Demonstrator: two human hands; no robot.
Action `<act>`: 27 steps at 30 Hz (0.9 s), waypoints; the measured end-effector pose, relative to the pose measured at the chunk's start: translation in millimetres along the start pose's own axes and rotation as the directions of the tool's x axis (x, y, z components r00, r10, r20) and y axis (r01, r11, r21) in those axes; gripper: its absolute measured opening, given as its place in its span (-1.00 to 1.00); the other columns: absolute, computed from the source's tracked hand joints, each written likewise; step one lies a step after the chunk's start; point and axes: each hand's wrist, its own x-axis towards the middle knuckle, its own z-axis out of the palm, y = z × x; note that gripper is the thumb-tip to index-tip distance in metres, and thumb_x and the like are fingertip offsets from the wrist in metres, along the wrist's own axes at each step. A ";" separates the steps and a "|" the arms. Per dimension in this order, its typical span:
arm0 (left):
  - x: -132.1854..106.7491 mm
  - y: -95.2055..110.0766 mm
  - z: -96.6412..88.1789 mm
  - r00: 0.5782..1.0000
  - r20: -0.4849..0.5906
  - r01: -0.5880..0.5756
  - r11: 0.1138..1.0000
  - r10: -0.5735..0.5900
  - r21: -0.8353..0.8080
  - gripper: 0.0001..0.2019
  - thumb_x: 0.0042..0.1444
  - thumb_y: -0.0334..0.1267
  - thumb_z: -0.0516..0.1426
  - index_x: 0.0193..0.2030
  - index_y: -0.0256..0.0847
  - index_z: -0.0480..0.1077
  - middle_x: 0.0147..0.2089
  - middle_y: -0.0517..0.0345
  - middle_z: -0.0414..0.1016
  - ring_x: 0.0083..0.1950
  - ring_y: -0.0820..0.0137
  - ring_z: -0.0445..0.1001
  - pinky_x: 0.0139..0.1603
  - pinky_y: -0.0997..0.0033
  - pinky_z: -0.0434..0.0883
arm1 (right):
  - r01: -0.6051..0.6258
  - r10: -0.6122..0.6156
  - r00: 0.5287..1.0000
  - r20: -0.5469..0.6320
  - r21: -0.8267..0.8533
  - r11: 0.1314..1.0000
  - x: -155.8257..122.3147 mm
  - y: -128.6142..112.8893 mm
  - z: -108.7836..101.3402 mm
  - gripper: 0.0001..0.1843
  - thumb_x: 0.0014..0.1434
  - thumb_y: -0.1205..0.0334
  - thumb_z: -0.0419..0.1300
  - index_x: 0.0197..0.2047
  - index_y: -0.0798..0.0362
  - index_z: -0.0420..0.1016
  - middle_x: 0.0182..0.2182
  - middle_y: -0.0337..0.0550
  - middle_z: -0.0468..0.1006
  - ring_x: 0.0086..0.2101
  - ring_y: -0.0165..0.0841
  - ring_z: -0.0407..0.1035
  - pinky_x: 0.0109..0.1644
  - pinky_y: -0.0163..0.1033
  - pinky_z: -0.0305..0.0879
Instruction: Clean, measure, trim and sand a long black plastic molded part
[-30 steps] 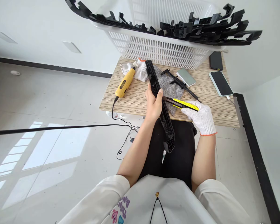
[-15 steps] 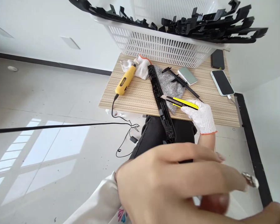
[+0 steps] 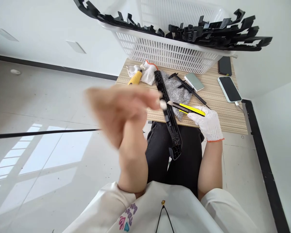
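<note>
Black plastic strip (image 3: 171,126), one: slanting eleven to five o'clock, from table (image 3: 232,116) over lap (image 3: 157,142), presumably for support. Right hand (image 3: 208,123): gloved, likely for protection, grasping yellow cutter (image 3: 191,109), blade (image 3: 171,103) toward ten o'clock. Left hand (image 3: 126,110): blurred, fingers loose, apparently holding nothing.

The left fingers (image 3: 149,97) are blurred; the yellow tool (image 3: 135,78) is half hidden; the basket (image 3: 160,51) is cropped above.

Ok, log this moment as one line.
left hand: bare, raised, blurred, grip unclear; right hand: gloved, holds yellow utility knife; blade tip: near black part, contact unclear; black part: crosses table edge
</note>
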 end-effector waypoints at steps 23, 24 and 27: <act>16.5 -101.5 30.7 0.783 0.114 0.622 0.773 -0.611 -0.123 -0.73 0.09 -0.24 0.26 -0.12 -0.18 0.29 -0.19 0.05 0.59 -0.21 0.27 0.64 -0.16 0.25 0.57 | -0.059 0.054 0.998 0.038 0.161 0.985 -3.3 3.7 -2.8 -0.49 -0.06 0.02 0.43 -0.05 0.09 0.64 -0.36 -0.16 0.60 -0.43 -0.36 0.41 -0.37 -0.25 0.36; 15.7 -100.1 31.4 0.777 0.108 0.629 0.766 -0.620 -0.133 -0.70 0.08 -0.22 0.29 -0.13 -0.17 0.27 -0.22 0.07 0.58 -0.22 0.27 0.64 -0.18 0.26 0.56 | -0.056 0.049 0.998 0.044 0.161 0.985 -3.4 4.4 -3.4 -0.49 -0.06 0.02 0.44 -0.05 0.09 0.64 -0.35 -0.15 0.60 -0.42 -0.35 0.42 -0.37 -0.25 0.36; 14.4 -97.8 33.2 0.790 0.062 0.613 0.782 -0.610 -0.115 -0.64 0.07 -0.15 0.33 -0.17 -0.15 0.24 -0.31 0.15 0.53 -0.25 0.27 0.63 -0.21 0.28 0.55 | -0.019 0.012 0.999 0.050 0.150 0.989 -3.6 6.2 -5.4 -0.50 -0.06 0.03 0.44 -0.05 0.08 0.65 -0.29 -0.12 0.62 -0.37 -0.32 0.45 -0.33 -0.23 0.38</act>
